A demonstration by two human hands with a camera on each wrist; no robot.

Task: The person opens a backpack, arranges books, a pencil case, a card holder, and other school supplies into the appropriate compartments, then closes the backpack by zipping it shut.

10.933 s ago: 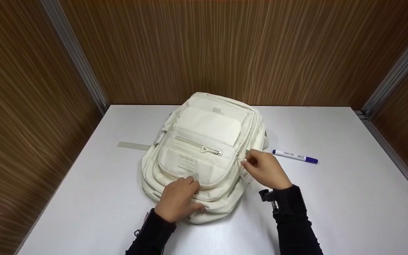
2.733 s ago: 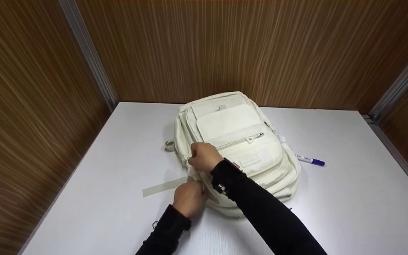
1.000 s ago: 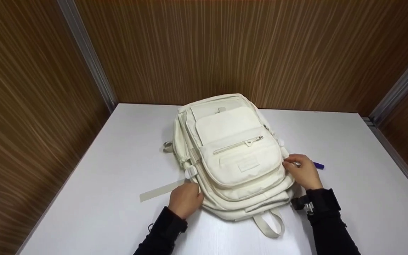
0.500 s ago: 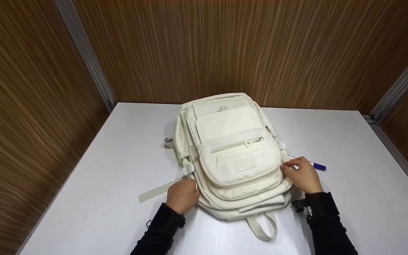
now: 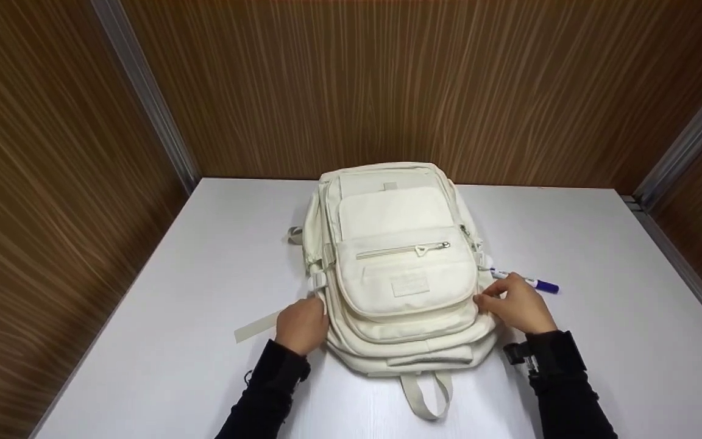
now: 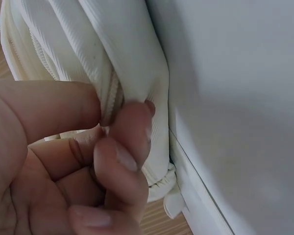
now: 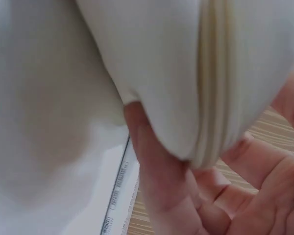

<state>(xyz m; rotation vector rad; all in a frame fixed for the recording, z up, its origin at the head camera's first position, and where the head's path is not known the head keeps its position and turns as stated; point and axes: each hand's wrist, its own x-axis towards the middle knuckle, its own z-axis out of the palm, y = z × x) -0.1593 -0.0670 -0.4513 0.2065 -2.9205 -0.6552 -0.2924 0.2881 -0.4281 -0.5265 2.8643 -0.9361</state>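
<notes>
A cream backpack (image 5: 393, 213) lies front up on the white table, its zipped front pocket and label facing me. At its lower left side, my left hand (image 5: 302, 326) grips the edge; in the left wrist view, thumb and fingers pinch a fold of the cream fabric (image 6: 132, 49) beside a zipper (image 6: 112, 93). My right hand (image 5: 518, 305) pinches the lower right side. From the right wrist, curled fingers and thumb hold a fabric edge (image 7: 161, 73) with a zipper seam (image 7: 215, 83). The underside of the bag is hidden.
A white marker with a blue cap (image 5: 547, 286) lies partly behind the right hand. A loose strap (image 5: 256, 327) extends left from the bag, and a webbing loop (image 5: 430, 408) sticks out towards me. Wood-grain panels (image 5: 357, 79) enclose the table (image 5: 205, 244) at the back and sides.
Earlier, both hands worked at the left side; now they hold opposite sides. Over the last second the backpack has turned straighter, its lower end shifting left with both hands. The near loop has come out.
</notes>
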